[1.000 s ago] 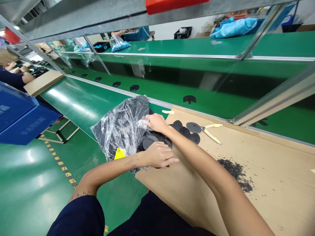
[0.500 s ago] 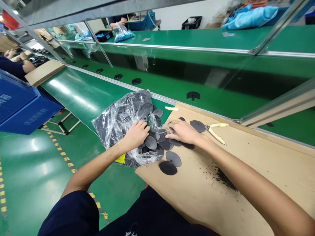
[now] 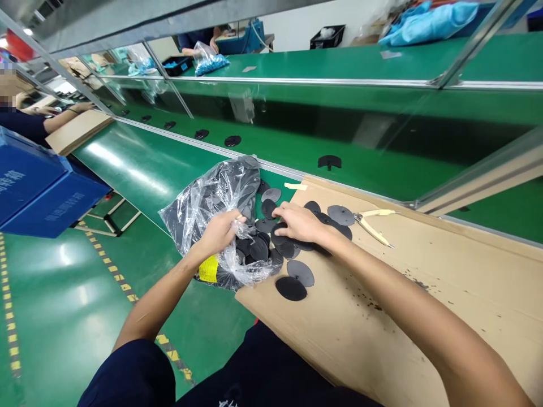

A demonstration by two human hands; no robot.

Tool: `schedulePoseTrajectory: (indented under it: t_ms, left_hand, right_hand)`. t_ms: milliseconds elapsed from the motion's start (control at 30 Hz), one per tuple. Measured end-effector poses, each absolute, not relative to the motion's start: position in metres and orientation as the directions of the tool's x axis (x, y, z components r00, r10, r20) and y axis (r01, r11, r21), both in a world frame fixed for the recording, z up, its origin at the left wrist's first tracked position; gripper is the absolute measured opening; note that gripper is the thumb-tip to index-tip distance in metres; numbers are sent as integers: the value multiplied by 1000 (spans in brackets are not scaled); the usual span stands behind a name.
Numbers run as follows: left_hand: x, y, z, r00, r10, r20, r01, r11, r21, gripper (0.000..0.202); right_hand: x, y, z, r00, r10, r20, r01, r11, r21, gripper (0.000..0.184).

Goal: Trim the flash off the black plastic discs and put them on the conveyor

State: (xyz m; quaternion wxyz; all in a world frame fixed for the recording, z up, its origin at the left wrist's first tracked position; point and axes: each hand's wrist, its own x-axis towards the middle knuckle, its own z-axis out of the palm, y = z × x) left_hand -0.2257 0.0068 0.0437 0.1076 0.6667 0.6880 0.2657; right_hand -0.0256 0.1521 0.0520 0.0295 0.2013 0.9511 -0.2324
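A clear plastic bag [image 3: 207, 206] full of black round discs lies at the left edge of a cardboard sheet [image 3: 424, 316]. My left hand [image 3: 220, 230] pinches the bag's open edge and holds it up. My right hand [image 3: 299, 221] lies with fingers spread on a heap of black discs [image 3: 271, 243] spilling from the bag's mouth. Two discs [image 3: 296, 281] lie apart nearer to me on the cardboard. Further discs [image 3: 340, 215] lie beyond my right hand.
Cream-handled pliers [image 3: 375, 222] lie on the cardboard right of the discs. Small black crumbs [image 3: 384, 305] dot the sheet. A green conveyor belt [image 3: 297, 152] behind carries single black discs. A blue crate [image 3: 38, 186] stands left. Another person [image 3: 25, 121] works at far left.
My left hand has drawn back from inside the bag and now pinches its edge. My right hand slid left onto the disc heap. More discs have spilled onto the cardboard.
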Motion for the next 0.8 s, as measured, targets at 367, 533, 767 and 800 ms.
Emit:
schedulePoseTrajectory:
  t_ms: [367,533,767,800]
  left_hand:
    - [-224,-6,36,-250,943,220,690,14,723,44]
    - [-227,-7,36,-243,951,189,662,20,749,45]
    - [-224,-5,38,-213,961,178,670,11,742,45]
    - [-224,-5,38,-210,961,179,671,8,742,45]
  right_hand:
    - [-20,156,45,-905,295,-306,392,859,-331,11]
    - [-34,159,48,-881,416,-224,461,860,-218,27]
    - [-76,136,32,-862,493,-122,507,845,-170,41]
    - [-78,136,33,-864,489,-121,503,847,-171,40]
